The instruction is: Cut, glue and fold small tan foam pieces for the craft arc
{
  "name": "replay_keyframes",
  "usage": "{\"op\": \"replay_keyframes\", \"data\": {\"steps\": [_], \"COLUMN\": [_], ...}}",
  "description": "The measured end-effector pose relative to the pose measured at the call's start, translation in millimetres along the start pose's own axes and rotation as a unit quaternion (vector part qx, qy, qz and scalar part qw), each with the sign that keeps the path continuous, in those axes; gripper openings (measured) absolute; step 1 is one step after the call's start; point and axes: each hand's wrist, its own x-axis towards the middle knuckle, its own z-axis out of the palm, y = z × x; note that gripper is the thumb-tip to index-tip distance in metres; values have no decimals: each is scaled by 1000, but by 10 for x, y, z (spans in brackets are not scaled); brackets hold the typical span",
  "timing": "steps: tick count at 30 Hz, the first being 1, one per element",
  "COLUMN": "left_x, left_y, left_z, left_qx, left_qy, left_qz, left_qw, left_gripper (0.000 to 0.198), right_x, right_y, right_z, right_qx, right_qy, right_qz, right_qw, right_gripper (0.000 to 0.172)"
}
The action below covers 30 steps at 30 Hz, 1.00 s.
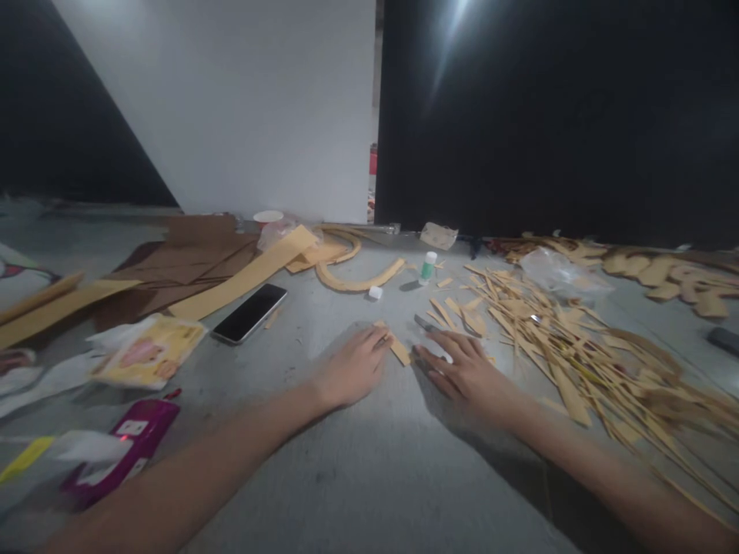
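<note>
My left hand (359,363) rests on the grey table, its fingers pressed together over one end of a short tan strip (399,352); the other end sticks out to the right. My right hand (470,373) is just right of that strip, its fingers bent. A narrow grey knife blade (424,323) juts out past its fingertips, pointing away and to the left; the handle is hidden under the hand. Beyond both hands stand a green and white glue stick (428,269) and a small white cap (375,293). A curved tan strip (361,283) lies behind the cap.
A heap of thin tan offcuts (571,354) spreads to the right, near a clear plastic bag (557,269). On the left lie a phone (250,313), a tissue pack (151,352), a purple device (124,446) and brown sheets (173,265). Dark and white panels stand behind.
</note>
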Motion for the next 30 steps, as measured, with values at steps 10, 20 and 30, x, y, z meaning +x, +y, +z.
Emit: {"op": "replay_keyframes", "data": {"steps": [10,20,30], "left_x": [17,-8,26], "left_y": [-21,-21,28], "left_z": [-13,-25,-5], "left_qx": [-15,-90,-157], "left_qy": [3,-15,-20], "left_qz": [29,-4,-81], "left_qw": [999,996,984], "left_gripper": [52,39,33], "right_x": [140,127,150], "right_y": [108,-121,-136], "right_z": [44,-170,-5], "right_qx": [61,167,51], "right_qy": [-15,-45,-6], "right_qz": [-36,-101,-106], "right_qw": [997,980,993], "right_gripper": [38,38,40]}}
